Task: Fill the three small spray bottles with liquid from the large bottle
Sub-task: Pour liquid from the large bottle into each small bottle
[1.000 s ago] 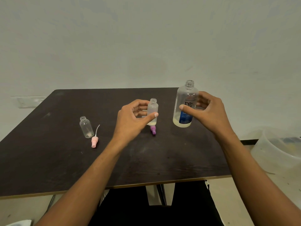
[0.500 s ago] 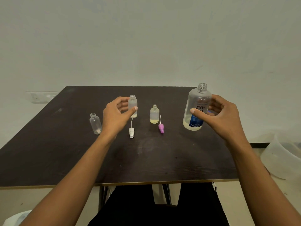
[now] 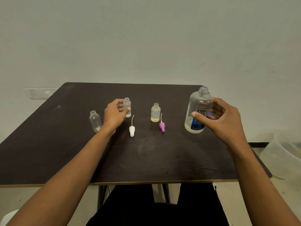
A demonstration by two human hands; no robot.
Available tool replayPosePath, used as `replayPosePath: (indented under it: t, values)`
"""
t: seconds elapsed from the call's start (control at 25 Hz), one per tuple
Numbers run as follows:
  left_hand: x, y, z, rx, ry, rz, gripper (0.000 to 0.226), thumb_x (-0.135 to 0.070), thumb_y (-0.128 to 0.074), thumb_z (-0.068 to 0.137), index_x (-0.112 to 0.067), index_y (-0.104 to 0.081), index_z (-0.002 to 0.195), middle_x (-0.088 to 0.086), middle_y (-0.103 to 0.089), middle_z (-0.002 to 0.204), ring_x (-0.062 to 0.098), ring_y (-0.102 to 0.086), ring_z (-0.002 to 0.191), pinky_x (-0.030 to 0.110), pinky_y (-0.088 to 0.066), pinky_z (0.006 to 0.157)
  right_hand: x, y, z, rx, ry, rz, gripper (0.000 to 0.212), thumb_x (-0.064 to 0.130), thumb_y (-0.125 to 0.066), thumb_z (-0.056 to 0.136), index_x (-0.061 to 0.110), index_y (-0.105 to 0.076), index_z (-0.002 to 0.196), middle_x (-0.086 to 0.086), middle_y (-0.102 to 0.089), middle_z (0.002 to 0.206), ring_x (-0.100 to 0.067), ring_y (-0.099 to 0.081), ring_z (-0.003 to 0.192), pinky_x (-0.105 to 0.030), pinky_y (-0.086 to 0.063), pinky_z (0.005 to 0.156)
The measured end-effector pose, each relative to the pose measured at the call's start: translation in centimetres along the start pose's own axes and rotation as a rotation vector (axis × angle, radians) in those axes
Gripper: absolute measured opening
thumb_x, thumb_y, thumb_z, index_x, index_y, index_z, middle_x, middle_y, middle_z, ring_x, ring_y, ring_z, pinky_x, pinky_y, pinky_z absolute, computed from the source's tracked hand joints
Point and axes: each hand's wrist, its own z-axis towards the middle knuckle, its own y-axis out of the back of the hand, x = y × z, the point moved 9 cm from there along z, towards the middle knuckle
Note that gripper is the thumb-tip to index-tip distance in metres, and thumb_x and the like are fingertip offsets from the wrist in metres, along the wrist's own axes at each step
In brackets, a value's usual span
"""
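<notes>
My left hand (image 3: 114, 115) grips a small open frosted bottle (image 3: 127, 107) standing at mid table. A white spray cap (image 3: 132, 131) with its tube lies just in front of that bottle. To its right stands a second small bottle (image 3: 155, 112) holding a little yellowish liquid, with a purple spray cap (image 3: 162, 127) lying beside it. A third small bottle (image 3: 95, 121), clear and empty, stands left of my left wrist. My right hand (image 3: 223, 121) holds the uncapped large bottle (image 3: 199, 110), which has a blue label, leans slightly and has pale liquid at its bottom.
Everything sits on a dark wooden table (image 3: 146, 157) against a plain wall. A translucent plastic bucket (image 3: 283, 154) stands on the floor at the right. A wall socket (image 3: 40, 92) is at the left, behind the table.
My left hand let go of the bottle by the purple cap and moved left to grip the bottle by the white cap. My right hand stayed on the large bottle.
</notes>
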Motion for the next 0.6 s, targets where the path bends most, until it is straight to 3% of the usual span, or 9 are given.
replayPosePath:
  t: [0.16, 0.28, 0.6]
  values:
    - [0.7, -0.3, 0.1, 0.001, 0.012, 0.016, 0.035, -0.012, -0.081, 0.091, -0.017, -0.069, 0.123, -0.003, -0.075, 0.114, 0.005, -0.07, 0.101, 0.022, -0.056, 0.088, -0.3, -0.1, 0.0, 0.005, -0.005, -0.004, 0.071, 0.056, -0.082, 0.07, 0.032, -0.065, 0.134, 0.023, -0.067, 0.116, 0.012, -0.063, 0.102, -0.001, -0.048, 0.083]
    - [1.0, -0.4, 0.1, -0.004, 0.023, 0.029, 0.036, -0.012, -0.081, 0.091, -0.016, -0.068, 0.124, -0.004, -0.074, 0.114, 0.007, -0.071, 0.102, 0.026, -0.057, 0.092, -0.5, -0.2, 0.0, 0.0, -0.009, 0.008, 0.069, 0.05, -0.085, 0.072, 0.029, -0.066, 0.135, 0.019, -0.069, 0.117, 0.007, -0.065, 0.104, 0.003, -0.048, 0.081]
    - [1.2, -0.3, -0.3, -0.014, 0.025, 0.057, 0.039, -0.012, -0.081, 0.09, -0.017, -0.067, 0.126, -0.004, -0.074, 0.116, 0.008, -0.071, 0.104, 0.034, -0.059, 0.099, -0.7, -0.9, -0.1, 0.019, -0.004, 0.029, 0.077, 0.053, -0.085, 0.069, 0.024, -0.066, 0.138, 0.01, -0.073, 0.126, 0.0, -0.069, 0.11, -0.006, -0.054, 0.089]
